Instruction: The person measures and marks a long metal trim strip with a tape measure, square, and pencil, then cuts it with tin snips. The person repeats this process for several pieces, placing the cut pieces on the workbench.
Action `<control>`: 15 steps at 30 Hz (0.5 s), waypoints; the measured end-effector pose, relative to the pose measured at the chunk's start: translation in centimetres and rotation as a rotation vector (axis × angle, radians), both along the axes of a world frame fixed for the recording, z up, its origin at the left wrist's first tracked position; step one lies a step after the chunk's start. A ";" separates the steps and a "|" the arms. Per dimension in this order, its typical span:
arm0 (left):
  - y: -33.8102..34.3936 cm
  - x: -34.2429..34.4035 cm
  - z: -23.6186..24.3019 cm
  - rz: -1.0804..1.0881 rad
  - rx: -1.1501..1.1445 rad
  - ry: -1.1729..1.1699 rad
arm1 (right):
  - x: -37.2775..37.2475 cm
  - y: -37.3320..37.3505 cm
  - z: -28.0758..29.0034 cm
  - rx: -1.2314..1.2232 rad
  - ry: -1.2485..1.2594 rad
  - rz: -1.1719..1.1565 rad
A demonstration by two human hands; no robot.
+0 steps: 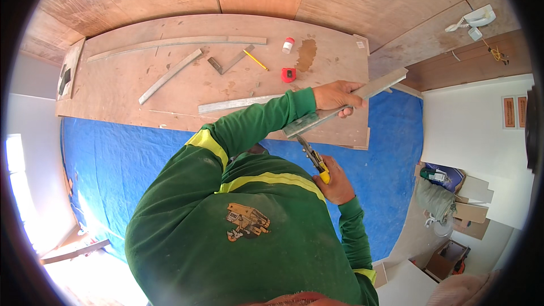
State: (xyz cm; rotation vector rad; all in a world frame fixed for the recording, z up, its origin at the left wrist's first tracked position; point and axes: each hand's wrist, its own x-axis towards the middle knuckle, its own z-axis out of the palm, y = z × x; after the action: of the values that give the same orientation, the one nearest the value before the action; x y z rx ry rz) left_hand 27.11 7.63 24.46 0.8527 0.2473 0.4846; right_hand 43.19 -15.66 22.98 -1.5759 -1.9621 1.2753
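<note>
My left hand (335, 96) reaches across my chest and is shut on a long grey metal strip (379, 85), held slanted over the right end of a plywood board (187, 93). Just below, my right hand (338, 183) grips yellow-handled snips (313, 158). Their blades point up at the strip's lower end (297, 126). Both arms are in green sleeves with yellow bands.
On the board lie several grey metal strips (170, 73), a metal square (226, 63), a yellow pencil (255, 60), a red tape measure (288, 74), a small red-capped white bottle (288, 45) and a brown stain (306, 54). A blue tarp (113, 164) covers the floor. Boxes and bags (453, 204) stand at the right.
</note>
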 end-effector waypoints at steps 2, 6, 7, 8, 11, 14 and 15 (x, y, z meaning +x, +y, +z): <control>-0.2 0.4 -0.1 -0.014 0.032 0.015 | 0.0 -0.2 0.2 -0.015 -0.017 -0.021; -0.1 1.1 -0.6 -0.037 0.071 0.065 | -0.3 -0.5 0.6 -0.016 -0.067 -0.032; -0.1 1.1 -0.7 -0.045 0.066 0.065 | -0.3 -0.5 0.7 -0.019 -0.081 -0.036; -0.1 1.2 -0.8 -0.054 0.061 0.065 | -0.4 -0.6 0.9 0.028 -0.084 -0.032; -0.4 1.7 -0.7 -0.059 -0.001 0.034 | -0.8 -0.7 1.4 0.094 -0.090 -0.023; -0.6 1.6 -0.7 -0.059 0.025 0.044 | -0.8 -0.8 1.6 0.064 -0.091 -0.016; -0.6 1.5 -0.7 -0.042 0.043 0.052 | -0.9 -0.9 1.7 0.059 -0.095 -0.019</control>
State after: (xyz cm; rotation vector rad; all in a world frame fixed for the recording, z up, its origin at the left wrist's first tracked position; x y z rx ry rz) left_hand 28.64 7.04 23.73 0.9120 0.2666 0.4300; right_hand 42.33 -16.58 24.66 -1.6499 -2.0172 1.1446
